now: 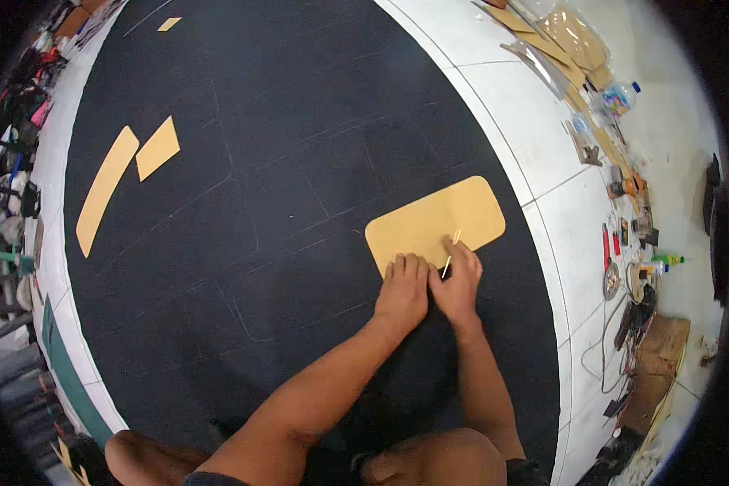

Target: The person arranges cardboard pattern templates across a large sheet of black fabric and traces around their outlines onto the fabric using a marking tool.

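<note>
Reaching forward from the lower edge, both forearms meet over a large black sheet on the floor. The left hand lies flat, fingers together, pressing the near edge of a tan rounded template. The right hand, just beside it, pinches a thin pale marking stick whose tip touches the template. The stick's lower part is hidden by the fingers. Small tools at the right are too small to tell apart.
</note>
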{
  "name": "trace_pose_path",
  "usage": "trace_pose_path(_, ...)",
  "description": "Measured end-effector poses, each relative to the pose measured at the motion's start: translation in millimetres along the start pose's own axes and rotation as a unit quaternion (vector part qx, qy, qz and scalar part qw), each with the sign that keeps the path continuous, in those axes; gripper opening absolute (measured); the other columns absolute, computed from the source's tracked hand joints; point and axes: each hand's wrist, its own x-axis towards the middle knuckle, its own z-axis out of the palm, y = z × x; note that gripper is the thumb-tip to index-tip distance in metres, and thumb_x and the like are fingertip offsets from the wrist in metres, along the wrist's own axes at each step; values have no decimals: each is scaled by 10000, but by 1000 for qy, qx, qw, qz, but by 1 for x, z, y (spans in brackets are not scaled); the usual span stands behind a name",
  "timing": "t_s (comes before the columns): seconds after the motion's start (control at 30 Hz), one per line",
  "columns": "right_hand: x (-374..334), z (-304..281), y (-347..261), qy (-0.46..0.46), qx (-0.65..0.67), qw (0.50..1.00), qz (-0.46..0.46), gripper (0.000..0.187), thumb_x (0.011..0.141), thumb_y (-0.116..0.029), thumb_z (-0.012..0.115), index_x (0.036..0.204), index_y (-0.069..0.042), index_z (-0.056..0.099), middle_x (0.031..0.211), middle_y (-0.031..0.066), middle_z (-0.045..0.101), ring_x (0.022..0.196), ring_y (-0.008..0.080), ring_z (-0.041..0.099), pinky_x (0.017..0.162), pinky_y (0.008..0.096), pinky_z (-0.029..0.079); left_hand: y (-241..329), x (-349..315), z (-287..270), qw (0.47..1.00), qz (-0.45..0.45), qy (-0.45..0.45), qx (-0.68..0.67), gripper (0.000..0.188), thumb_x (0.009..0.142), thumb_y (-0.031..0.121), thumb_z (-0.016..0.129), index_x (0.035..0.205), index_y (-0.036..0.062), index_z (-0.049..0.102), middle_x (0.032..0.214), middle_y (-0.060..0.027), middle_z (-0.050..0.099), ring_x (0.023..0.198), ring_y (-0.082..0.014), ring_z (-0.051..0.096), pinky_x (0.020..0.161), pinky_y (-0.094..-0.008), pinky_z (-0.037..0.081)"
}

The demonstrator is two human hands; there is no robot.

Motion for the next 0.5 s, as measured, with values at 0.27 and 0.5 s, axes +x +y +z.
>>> trace_pose_path(0.27, 68, -33, -57, -241, 319, 915, 61, 302, 1036, -181, 538, 1249, 3, 649, 1176, 177, 714, 1115, 302, 677, 980, 399, 502, 3, -3, 4, 996, -36, -51, 70, 595, 882, 102, 563, 1417, -124, 429, 1393, -308, 460, 1282, -446, 460, 1090, -497, 416)
trace_pose_path(0.5, 83, 6, -60, -307, 251, 911, -117, 262, 1034, -198, 576, 1118, 3, 721, 1111, 160, 727, 990, 261, 709, 884, 364, 550, 9, -6, 1, 988, -84, -130, -21, 609, 901, 106, 591, 1445, -100, 410, 1480, -334, 393, 1354, -512, 390, 1160, -539, 359)
